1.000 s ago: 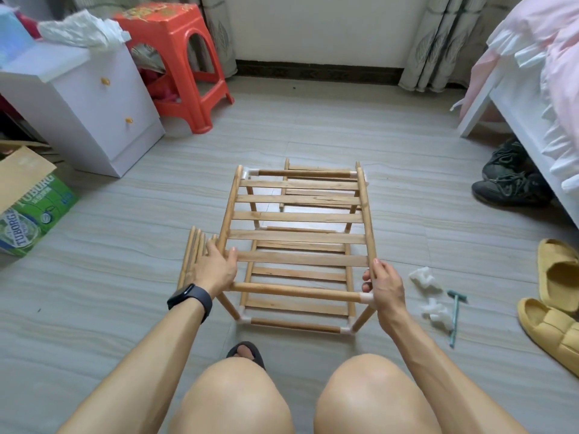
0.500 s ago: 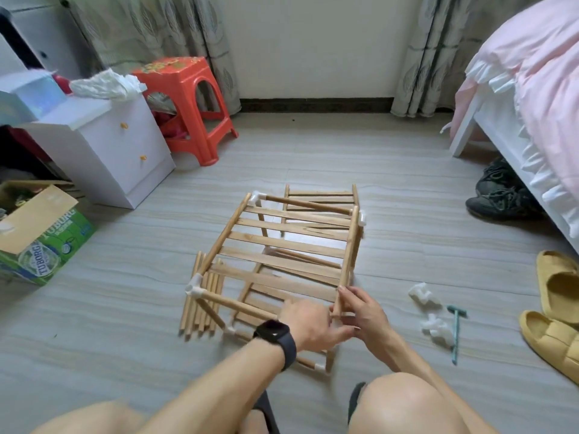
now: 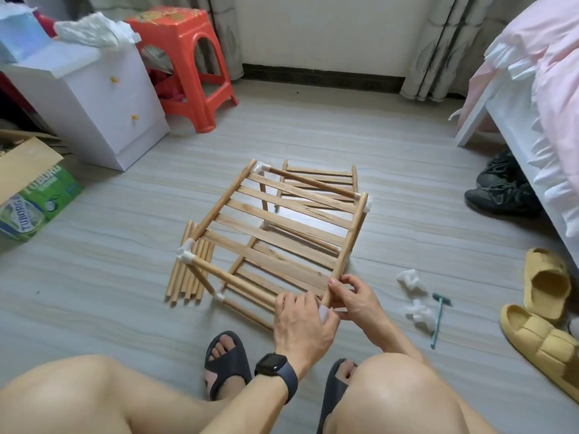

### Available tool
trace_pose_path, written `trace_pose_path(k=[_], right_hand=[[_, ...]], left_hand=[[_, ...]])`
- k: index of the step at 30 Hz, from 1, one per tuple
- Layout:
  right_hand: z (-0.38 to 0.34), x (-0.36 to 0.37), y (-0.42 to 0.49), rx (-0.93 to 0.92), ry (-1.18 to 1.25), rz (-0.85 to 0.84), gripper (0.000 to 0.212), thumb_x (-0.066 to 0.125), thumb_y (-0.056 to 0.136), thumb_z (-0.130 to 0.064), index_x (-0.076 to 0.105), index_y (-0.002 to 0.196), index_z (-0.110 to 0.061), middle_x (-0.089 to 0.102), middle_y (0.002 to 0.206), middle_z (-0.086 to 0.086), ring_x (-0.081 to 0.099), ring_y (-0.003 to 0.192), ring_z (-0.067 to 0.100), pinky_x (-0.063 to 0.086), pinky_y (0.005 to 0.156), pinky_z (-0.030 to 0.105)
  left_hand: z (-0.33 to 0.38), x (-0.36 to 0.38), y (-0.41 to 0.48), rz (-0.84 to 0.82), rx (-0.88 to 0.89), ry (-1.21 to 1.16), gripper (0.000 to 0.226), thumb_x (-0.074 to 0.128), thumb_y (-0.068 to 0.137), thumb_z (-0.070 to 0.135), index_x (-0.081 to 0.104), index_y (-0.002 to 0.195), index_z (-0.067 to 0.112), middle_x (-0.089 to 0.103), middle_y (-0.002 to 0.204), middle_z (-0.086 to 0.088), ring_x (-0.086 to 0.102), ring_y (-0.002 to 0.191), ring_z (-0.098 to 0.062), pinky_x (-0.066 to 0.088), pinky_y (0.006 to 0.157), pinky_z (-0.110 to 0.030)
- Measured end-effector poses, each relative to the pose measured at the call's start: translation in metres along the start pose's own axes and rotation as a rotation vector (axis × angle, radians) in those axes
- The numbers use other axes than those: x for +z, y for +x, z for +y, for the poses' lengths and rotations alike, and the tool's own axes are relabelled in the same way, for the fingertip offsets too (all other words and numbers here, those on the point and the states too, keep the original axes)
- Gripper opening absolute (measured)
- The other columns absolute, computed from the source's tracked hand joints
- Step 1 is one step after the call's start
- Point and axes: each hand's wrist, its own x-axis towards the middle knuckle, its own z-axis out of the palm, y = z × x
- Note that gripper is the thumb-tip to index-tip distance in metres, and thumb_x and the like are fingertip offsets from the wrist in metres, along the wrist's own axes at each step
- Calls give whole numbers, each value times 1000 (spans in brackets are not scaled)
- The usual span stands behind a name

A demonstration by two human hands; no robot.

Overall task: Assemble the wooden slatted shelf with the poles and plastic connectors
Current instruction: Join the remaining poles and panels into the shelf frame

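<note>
The wooden slatted shelf frame (image 3: pixel 282 233) stands tilted on the floor in front of my knees, with white plastic connectors at its corners, one at the near left (image 3: pixel 185 254). My left hand (image 3: pixel 302 321) grips the white connector at the near right corner. My right hand (image 3: pixel 352 297) pinches the lower end of the right side pole (image 3: pixel 349 242) just above it. A bundle of loose poles (image 3: pixel 188 270) lies on the floor to the left of the frame. Another slatted panel (image 3: pixel 319 180) lies flat behind it.
Two loose white connectors (image 3: pixel 410 292) and a small teal hammer (image 3: pixel 438 317) lie on the floor at the right, next to yellow slippers (image 3: pixel 545 308). A white cabinet (image 3: pixel 94 104), a red stool (image 3: pixel 185 64) and a green box (image 3: pixel 34 202) stand left; a bed (image 3: pixel 532 120) is on the right.
The frame has turned and tilted from square to skewed. My left hand crossed from the left rail to the near right corner, where both hands now meet.
</note>
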Motion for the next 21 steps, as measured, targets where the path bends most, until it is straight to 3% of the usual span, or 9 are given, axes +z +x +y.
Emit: trace_pose_path(k=[5,9,13,21], right_hand=[[-2,-8,2,-21,-68,44,22,68,94,-18,67,94,4,73,90,19,70,77,16,52,61,20],[-3,-9,7,-3,-62,45,15,68,92,-17,66,91,-2,75,91,20,70,78,18,51,68,26],[-2,-5,8,20,-88,41,20,67,91,-15,65,97,3,75,91,21,70,80,21,53,74,31],[-7,-4,3,40,-77,13,10,63,94,-11,62,85,-8,73,70,5,66,71,15,54,70,23]], left_hand=[[-15,17,-4,122,198,109,32,46,93,47,60,77,24,58,69,4,51,68,-20,36,77,-39],[-19,18,4,112,238,137,31,47,94,48,59,80,24,58,69,3,51,63,-21,39,76,-40],[-20,19,3,97,239,111,31,43,96,47,60,86,22,59,70,3,52,62,-20,36,75,-39],[-19,16,1,95,283,112,33,38,97,44,59,86,21,64,72,3,57,62,-21,32,75,-39]])
